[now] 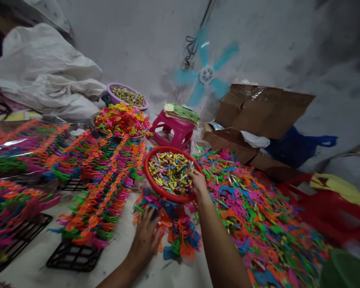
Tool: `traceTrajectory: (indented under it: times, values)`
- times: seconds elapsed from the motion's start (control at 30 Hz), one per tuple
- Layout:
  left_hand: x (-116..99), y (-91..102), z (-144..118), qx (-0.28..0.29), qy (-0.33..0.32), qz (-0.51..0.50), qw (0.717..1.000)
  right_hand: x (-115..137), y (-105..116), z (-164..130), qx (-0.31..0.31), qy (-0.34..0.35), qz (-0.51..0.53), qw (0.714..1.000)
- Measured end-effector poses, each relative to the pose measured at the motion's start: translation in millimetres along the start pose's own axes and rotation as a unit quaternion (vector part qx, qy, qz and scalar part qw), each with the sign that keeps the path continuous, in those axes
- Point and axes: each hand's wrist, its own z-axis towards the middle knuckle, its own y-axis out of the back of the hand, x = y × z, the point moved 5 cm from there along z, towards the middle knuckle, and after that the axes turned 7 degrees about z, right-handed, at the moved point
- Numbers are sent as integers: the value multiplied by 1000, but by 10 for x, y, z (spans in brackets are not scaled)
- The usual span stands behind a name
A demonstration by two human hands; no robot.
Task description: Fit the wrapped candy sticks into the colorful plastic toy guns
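Note:
My right hand (198, 182) reaches over the right rim of a red basin (148, 176). Its fingers are bent together among small, shiny, multicoloured cylinders (171, 170); what lies between the fingertips is hidden. Lower and to the left, my left hand (144, 234) rests with fingers apart on a small heap of coloured plastic pieces (183, 236), which spreads in front of the basin. A far larger pile of similar orange, green, pink and blue pieces (243, 204) stretches along the right side of the basin.
Rows of coloured plastic pieces (102, 200) stand on black racks (75, 256) at left. Behind are a heaped bowl (121, 120), a purple basin (109, 91), a pink stool (174, 132) and cardboard boxes (258, 112). A blue fan (207, 75) hangs by the wall.

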Motion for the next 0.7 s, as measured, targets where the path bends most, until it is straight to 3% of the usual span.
traceTrajectory:
  times: [0.13, 0.23, 0.27, 0.33, 0.4, 0.43, 0.57, 0.7]
  values:
    - [-35, 156, 15, -4, 29, -133, 991, 140, 88, -429, 26, -39, 111, 993]
    - [-81, 293, 71, 39, 154, -295, 942, 117, 34, -921, 63, -93, 181, 977]
    - [-107, 310, 82, 71, 222, -359, 904, 82, -10, -1102, 80, -122, 209, 967]
    - [-230, 317, 89, 141, 333, -489, 794, -1, -114, -1459, 112, -180, 259, 942]
    - [-392, 330, 92, 196, 381, -566, 704, -72, -203, -1756, 136, -213, 277, 927]
    - [-467, 335, 87, 226, 383, -585, 678, -101, -235, -1868, 148, -219, 276, 924]
    - [-587, 364, 1, 297, 361, -604, 646, -203, -217, -2052, 160, -214, 253, 930]
    - [-446, 385, -85, 249, 401, -590, 655, -302, -61, -2043, 102, -208, 250, 940]
